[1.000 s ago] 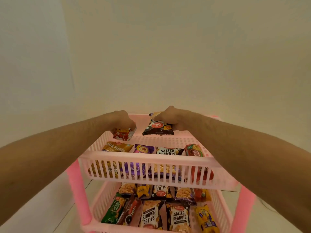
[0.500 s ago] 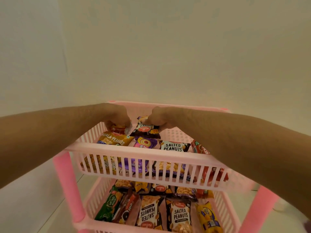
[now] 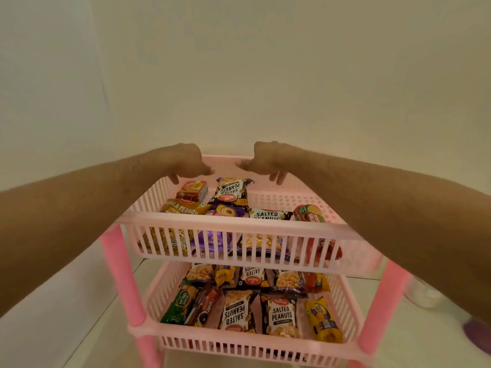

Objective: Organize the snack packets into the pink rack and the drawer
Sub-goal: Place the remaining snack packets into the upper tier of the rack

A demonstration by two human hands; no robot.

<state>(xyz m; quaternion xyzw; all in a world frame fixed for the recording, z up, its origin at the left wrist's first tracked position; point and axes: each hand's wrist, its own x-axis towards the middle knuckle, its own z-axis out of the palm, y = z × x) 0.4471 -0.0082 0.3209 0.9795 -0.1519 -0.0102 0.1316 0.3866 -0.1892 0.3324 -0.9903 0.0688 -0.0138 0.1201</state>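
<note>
The pink rack (image 3: pixel 239 227) stands in front of me with two tiers in view, both holding several snack packets. In the back row of the upper tier lie a small orange packet (image 3: pixel 191 191) and a salted peanuts packet (image 3: pixel 231 191). My left hand (image 3: pixel 186 162) hovers just above the orange packet, fingers loose and holding nothing. My right hand (image 3: pixel 267 162) hovers above and to the right of the peanuts packet, also empty with fingers hanging down. The front row holds masala peanuts (image 3: pixel 183 208), a purple packet (image 3: pixel 228 212), salted peanuts (image 3: pixel 268 216) and a red packet (image 3: pixel 309 215).
The back right of the upper tier (image 3: pixel 287 200) shows bare pink mesh. The lower tier (image 3: pixel 247 338) is packed with peanut and biscuit packets. Pink posts (image 3: pixel 121 274) stand at the rack's corners. A plain wall rises close behind. A purple object (image 3: pixel 478 333) sits at the right edge.
Both hands let go of their packets, which now lie in the upper tier's back row, and the hands have lifted up a little, empty.
</note>
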